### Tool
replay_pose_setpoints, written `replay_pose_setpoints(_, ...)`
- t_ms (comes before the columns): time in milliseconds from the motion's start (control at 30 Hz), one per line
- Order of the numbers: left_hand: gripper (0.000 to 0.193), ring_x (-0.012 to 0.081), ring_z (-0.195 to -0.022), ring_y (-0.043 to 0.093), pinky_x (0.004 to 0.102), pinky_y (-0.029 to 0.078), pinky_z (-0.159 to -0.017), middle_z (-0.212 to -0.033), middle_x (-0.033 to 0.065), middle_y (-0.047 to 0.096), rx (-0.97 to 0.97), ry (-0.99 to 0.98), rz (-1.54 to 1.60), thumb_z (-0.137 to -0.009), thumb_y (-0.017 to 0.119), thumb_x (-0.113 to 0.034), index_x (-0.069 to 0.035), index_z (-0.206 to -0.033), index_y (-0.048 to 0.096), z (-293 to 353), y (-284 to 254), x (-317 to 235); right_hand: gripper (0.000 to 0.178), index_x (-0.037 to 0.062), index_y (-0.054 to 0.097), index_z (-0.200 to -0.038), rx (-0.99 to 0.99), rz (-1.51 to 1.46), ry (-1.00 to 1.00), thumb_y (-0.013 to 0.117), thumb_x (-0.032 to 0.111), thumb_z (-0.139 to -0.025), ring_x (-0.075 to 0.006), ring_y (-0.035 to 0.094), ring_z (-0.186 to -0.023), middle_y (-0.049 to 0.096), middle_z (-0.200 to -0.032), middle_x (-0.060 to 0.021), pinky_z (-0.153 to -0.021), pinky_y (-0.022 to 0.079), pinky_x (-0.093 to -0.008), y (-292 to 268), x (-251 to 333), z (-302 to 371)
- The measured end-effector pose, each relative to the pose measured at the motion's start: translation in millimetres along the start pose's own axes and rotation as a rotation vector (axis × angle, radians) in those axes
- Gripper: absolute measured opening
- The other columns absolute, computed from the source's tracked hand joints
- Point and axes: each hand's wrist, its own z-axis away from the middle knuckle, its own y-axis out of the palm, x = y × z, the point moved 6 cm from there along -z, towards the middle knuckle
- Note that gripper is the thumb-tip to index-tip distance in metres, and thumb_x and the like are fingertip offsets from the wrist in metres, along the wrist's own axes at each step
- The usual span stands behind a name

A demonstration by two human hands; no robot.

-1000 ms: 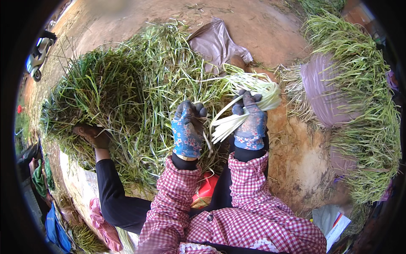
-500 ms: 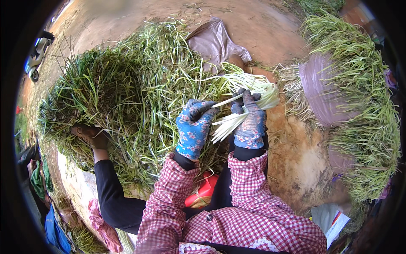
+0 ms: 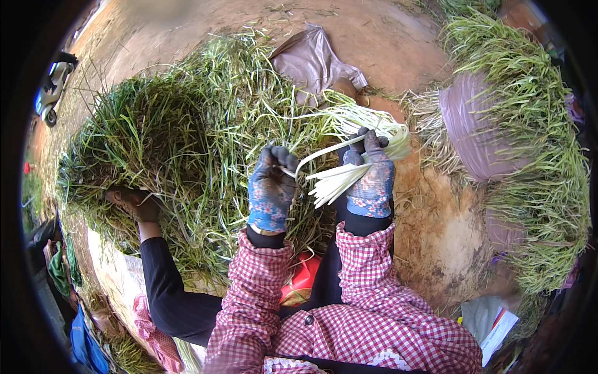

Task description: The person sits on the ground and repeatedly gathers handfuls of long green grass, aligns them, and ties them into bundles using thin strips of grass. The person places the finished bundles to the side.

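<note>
My right hand (image 3: 370,174), in a blue flowered glove with dark fingers, is closed round a bundle of pale, chive-like stalks (image 3: 377,118). The white ends (image 3: 336,185) stick out to its left, and the paler green part fans out beyond the fingers. My left hand (image 3: 272,187), in a matching glove, is curled just left of the bundle. Its fingertips pinch the end of a single pale stalk, which bows up and over toward the bundle in my right hand.
A big heap of green leafy stalks (image 3: 168,118) spreads across the left, over my outstretched leg. Stalk bundles wrapped in purple plastic (image 3: 467,131) line the right. A purplish plastic sheet (image 3: 317,59) lies ahead, and a red bag (image 3: 303,277) sits by my lap.
My left hand has drawn left and turned more upright. The stalk between my hands, straight before, now bends in an arch. My right hand has hardly moved.
</note>
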Motion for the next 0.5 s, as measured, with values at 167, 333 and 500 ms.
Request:
replay_pose_setpoints(167,0.012,0.0056,-0.046,0.040,0.0198,0.032,-0.039,-0.070,0.0019,0.054,-0.012,0.229,-0.056,-0.092,0.051,-0.015,-0.004,-0.092,0.056,2.2,-55.0,-101.5,0.015,0.0135,0.052,-0.090,0.090,-0.096,0.003,0.064,0.006,-0.084,-0.0110,0.050,-0.056,0.064,-0.085,-0.0059,-0.044,0.038,-0.0223,-6.7,16.8,-7.9)
replay_pose_setpoints(333,0.023,0.0100,-0.054,0.049,0.0213,0.041,-0.050,-0.073,0.0044,0.059,-0.481,0.993,-1.026,-0.089,0.058,-0.028,-0.006,-0.095,0.060,32.8,-88.2,-236.0,0.008,0.0163,0.055,-0.087,0.119,-0.312,0.053,0.060,0.009,-0.088,-0.0093,0.048,-0.056,0.065,-0.094,-0.0069,-0.044,0.037,-0.0214,-10.0,39.6,-11.5)
replay_pose_setpoints(500,0.047,0.0283,-0.118,0.044,0.0379,0.035,-0.100,-0.128,0.0143,0.047,-0.075,0.913,-2.040,-0.083,0.066,-0.032,-0.007,-0.121,0.054,38.7,-3.4,-185.6,0.012,0.0157,0.054,-0.087,0.209,-0.108,0.103,0.061,0.006,-0.086,-0.0106,0.047,-0.056,0.063,-0.091,-0.0083,-0.045,0.037,-0.0210,4.4,17.8,0.3)
